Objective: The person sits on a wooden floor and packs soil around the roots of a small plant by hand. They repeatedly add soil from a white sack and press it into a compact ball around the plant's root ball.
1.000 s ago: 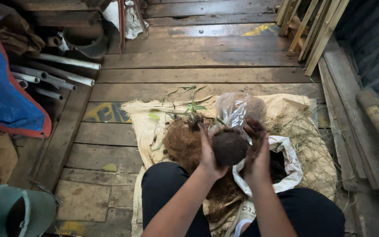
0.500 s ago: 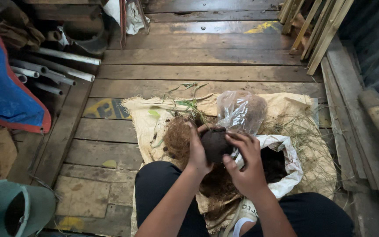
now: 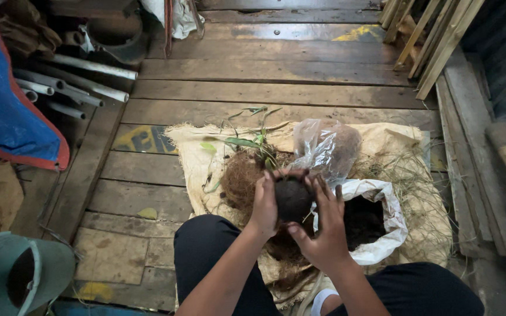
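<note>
Right hand (image 3: 323,225) shifted lower; both grips, left hand (image 3: 265,202) too, clamped round dark crumbly soil ball (image 3: 293,199).

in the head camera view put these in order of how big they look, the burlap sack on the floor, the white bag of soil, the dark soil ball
1. burlap sack, largest by far.
2. white bag of soil.
3. dark soil ball, smallest, though held nearer the camera between both hands.

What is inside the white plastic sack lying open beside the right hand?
The white plastic sack holds dark, loose soil-like material, visible through its rolled-open mouth. How deep it goes cannot be seen; the sack's walls and the right hand cover the rest.
</note>
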